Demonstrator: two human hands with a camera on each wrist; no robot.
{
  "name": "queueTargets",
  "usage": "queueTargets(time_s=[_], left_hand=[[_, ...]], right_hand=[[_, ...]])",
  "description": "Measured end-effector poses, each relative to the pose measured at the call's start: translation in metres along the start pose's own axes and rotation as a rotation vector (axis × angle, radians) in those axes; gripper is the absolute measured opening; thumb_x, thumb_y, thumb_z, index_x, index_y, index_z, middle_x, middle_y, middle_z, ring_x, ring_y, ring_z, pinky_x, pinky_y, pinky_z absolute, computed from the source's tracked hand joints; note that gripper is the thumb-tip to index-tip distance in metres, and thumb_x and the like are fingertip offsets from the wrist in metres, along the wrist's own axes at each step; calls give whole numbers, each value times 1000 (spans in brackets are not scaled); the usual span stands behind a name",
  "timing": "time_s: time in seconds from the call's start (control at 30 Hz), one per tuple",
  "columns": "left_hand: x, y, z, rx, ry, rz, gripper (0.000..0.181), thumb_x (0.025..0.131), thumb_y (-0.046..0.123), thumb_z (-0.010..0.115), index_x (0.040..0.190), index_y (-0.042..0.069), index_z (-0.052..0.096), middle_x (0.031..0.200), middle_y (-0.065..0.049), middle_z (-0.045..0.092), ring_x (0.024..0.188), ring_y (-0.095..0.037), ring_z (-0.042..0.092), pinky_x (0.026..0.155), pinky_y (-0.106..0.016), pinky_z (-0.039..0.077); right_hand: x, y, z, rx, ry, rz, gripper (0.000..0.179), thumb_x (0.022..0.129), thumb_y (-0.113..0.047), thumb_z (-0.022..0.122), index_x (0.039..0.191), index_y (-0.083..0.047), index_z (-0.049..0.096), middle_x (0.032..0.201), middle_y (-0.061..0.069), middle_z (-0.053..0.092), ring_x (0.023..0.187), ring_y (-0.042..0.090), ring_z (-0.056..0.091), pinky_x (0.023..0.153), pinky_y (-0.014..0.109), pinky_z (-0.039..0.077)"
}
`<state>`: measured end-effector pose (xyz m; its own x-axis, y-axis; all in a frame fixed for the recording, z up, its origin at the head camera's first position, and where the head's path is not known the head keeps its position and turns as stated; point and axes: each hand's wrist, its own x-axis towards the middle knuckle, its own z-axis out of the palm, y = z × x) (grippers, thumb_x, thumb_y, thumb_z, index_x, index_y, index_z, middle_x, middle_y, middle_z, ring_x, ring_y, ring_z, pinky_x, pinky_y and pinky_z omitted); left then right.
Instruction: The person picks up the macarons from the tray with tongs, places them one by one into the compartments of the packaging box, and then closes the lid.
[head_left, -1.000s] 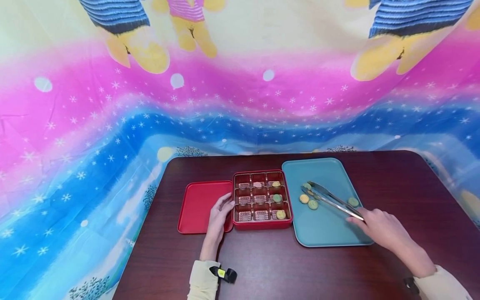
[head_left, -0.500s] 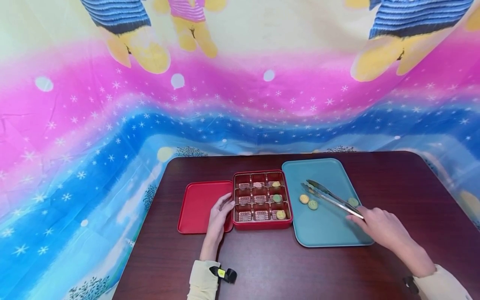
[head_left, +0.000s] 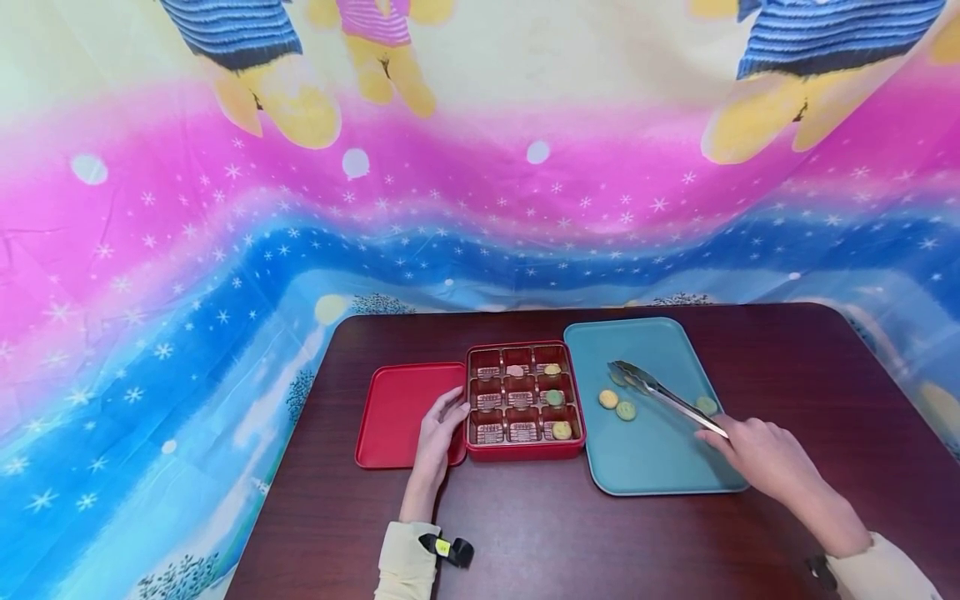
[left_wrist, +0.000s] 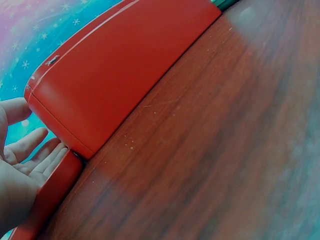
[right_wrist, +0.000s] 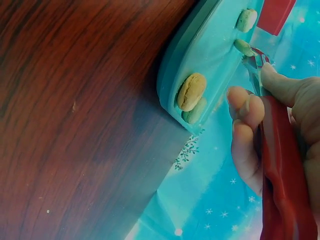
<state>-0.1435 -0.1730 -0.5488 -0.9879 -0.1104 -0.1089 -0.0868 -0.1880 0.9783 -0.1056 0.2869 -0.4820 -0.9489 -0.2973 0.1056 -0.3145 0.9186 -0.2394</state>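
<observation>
The right hand [head_left: 756,450] has its fingers and thumb curled round the tongs [right_wrist: 281,165], over the tray's right rim, forearm slanting back and to its right. Just beyond the knuckles lies one green macaron [head_left: 706,405]. Ahead and left of the hand, the tongs' tips stand at another green macaron [right_wrist: 244,47], partly covering it; whether they pinch it I cannot tell. Nearer the person than the tips, on the tray [head_left: 652,467], a yellow macaron [head_left: 608,398] and a third green one sit side by side. Left of these, tray rim and box wall stand in the way.

The left hand [head_left: 437,427], fingers loosely extended, rests above the lid [head_left: 393,417], fingertips at the wall of the box [head_left: 525,452], forearm pointing back. Right of it, the box holds four macarons, three down its right column, one pink top middle.
</observation>
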Motion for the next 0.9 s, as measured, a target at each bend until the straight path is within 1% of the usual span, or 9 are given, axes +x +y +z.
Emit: queueTargets(time_s=[0.13,0.23,0.5,0.67,0.8,0.9], left_hand=[[0,0,0,0,-2,0,49,101,12,66,146,-4,53,148,-24,54,141,-34,48,116,-44,37],[0,0,1,1,-5,0,50,101,13,66,146,-4,53,149,-24,53,141,-35,48,116,-44,38],[1,-1,0,-14,-10,0,49,101,11,65,146,-4,52,148,-24,53,141,-34,48,115,-40,39],[0,-1,0,-3,-10,3,50,102,13,65,147,-4,52,149,-24,53,141,-34,49,115,-41,39],[0,-1,0,-5,-9,5,50,101,12,65,146,-5,52,148,-24,53,141,-35,48,115,-41,39],[1,-1,0,-16,-7,1,49,101,10,66,146,-5,53,148,-24,54,141,-34,49,114,-38,40]], right_hand=[[0,0,0,1,-4,-2,28,93,-20,77,78,-9,56,56,-4,37,47,12,36,43,31,33],[1,0,-1,2,-11,4,29,94,-20,76,77,-9,55,57,-4,37,48,12,36,43,31,33],[1,-2,-2,-11,0,9,31,95,-20,75,76,-10,53,57,-4,38,48,13,36,44,32,33],[4,-3,-3,-6,6,10,31,96,-20,74,76,-10,53,58,-5,39,49,13,37,44,33,34],[5,-5,-4,-14,27,1,30,95,-20,75,76,-10,54,57,-5,39,48,13,38,43,34,35],[7,-8,-4,-27,48,-12,30,95,-19,76,76,-10,55,56,-5,38,47,13,38,43,35,35]])
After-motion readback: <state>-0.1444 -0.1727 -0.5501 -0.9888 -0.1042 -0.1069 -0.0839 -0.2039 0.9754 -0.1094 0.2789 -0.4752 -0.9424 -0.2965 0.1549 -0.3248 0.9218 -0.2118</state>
